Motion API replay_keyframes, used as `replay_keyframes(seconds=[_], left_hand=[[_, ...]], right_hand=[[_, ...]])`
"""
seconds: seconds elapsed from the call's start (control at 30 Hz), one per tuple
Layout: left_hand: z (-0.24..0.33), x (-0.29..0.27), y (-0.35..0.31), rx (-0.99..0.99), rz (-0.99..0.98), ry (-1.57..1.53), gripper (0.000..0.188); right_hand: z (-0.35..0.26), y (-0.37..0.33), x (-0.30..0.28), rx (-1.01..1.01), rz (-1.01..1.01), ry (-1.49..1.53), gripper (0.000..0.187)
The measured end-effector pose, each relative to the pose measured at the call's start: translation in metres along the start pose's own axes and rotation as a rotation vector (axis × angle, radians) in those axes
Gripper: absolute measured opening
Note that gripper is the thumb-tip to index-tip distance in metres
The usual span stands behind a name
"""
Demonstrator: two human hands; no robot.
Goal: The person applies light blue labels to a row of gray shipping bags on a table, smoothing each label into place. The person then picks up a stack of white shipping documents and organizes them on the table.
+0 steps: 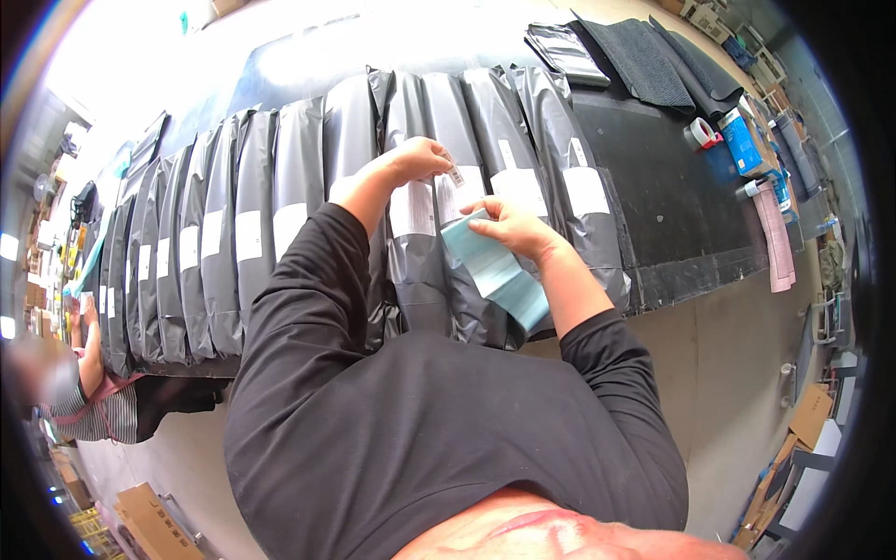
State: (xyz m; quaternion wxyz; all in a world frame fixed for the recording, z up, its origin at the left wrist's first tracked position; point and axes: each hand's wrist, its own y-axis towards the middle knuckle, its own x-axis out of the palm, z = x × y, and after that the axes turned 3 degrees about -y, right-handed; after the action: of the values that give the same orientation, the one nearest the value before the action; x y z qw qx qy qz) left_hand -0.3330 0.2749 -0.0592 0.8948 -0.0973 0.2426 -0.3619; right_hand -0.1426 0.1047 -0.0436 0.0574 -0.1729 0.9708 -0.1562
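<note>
Black worktop carries overlapping grey plastic mailer bags; bare strip at right edge. Left hand pinches small white label; right hand grips pale-blue sticker sheet over the bags.

A: Item one, table?

B: Mailer bags lie on it in one overlapping row, left to centre-right.

A: Right of the row?

B: Bare tabletop, then a tape roll and a box at the right end.

A: Behind?

B: Folded mats at the far right corner, a flat packet left of them.

A: Left end?

B: Another person beside the table.
</note>
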Motion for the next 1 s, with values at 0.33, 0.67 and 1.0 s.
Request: replay_keyframes(seconds=[0.33,0.67,1.0], left_hand=[[-0.001,-0.029,0.062,-0.054,-0.129,0.185,0.018],[0.0,-0.029,0.072,-0.082,-0.156,0.162,0.019],[0.011,-0.014,0.058,0.256,0.046,0.794,0.026]], right_hand=[[0.01,0.056,0.0,-0.336,0.201,-0.935,0.029],[0.005,0.068,-0.003,-0.352,0.245,-1.039,0.028],[-0.003,0.08,0.003,-0.176,0.235,-1.133,0.029]])
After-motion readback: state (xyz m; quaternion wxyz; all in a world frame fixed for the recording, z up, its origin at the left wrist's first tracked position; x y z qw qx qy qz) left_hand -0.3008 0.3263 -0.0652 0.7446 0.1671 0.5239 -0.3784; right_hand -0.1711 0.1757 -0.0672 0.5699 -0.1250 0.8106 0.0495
